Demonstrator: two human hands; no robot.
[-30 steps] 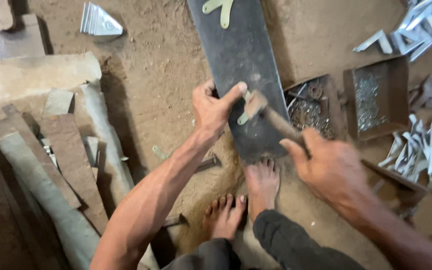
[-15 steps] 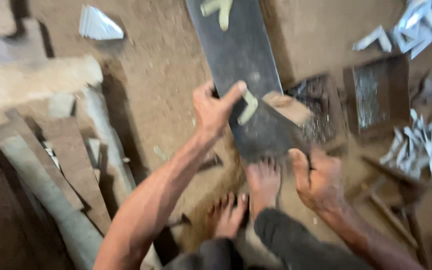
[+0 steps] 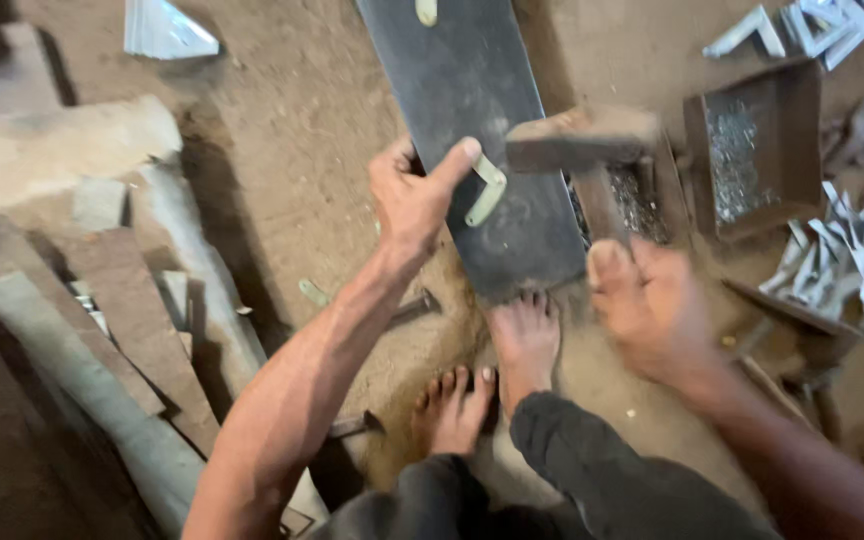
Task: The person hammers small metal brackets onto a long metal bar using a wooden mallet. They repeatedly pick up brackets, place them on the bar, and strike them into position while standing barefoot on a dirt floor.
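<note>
The left hand point(image 3: 414, 195) pinned a pale metal bracket point(image 3: 485, 190) against the dark board point(image 3: 472, 90). The right hand point(image 3: 647, 305), blurred, gripped the hammer point(image 3: 582, 150) raised beside the bracket.

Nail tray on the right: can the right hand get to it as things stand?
Probably not right away. The right hand is wrapped around the hammer, so its grip is taken. The path itself looks free: the nail tray lies open-topped just beyond the hammer, with nothing over it.
</note>
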